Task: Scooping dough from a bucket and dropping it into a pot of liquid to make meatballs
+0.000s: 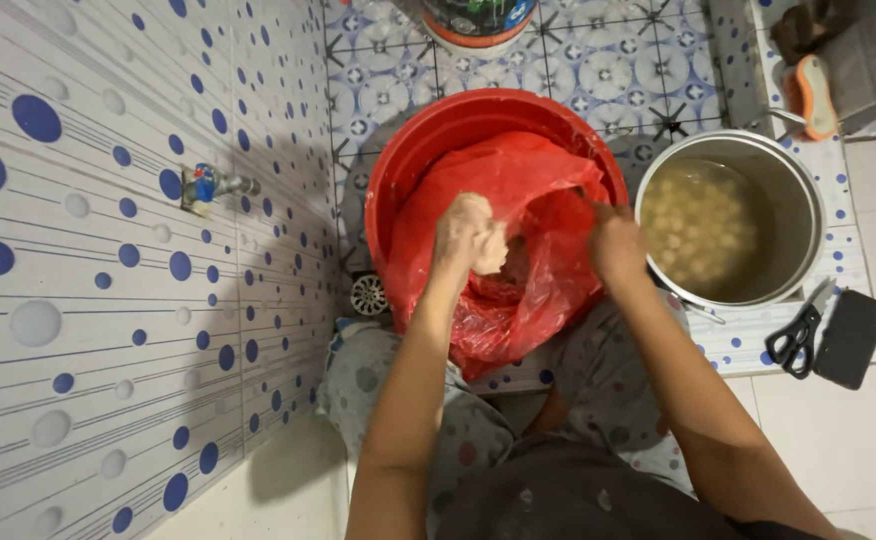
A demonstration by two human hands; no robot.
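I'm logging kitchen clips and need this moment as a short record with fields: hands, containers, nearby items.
left hand: holds a pale lump over the red bag
right hand: grips the red plastic bag at its edge
red basin: on the tiled floor, lined by the bag
metal pot: right of the basin, cloudy liquid with pale round pieces
scissors: below the pot
tap: on the dotted wall

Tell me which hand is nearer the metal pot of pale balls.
Right. The right hand grips the red plastic bag just beside the metal pot; the left hand, holding a pale lump, sits farther away over the red basin.
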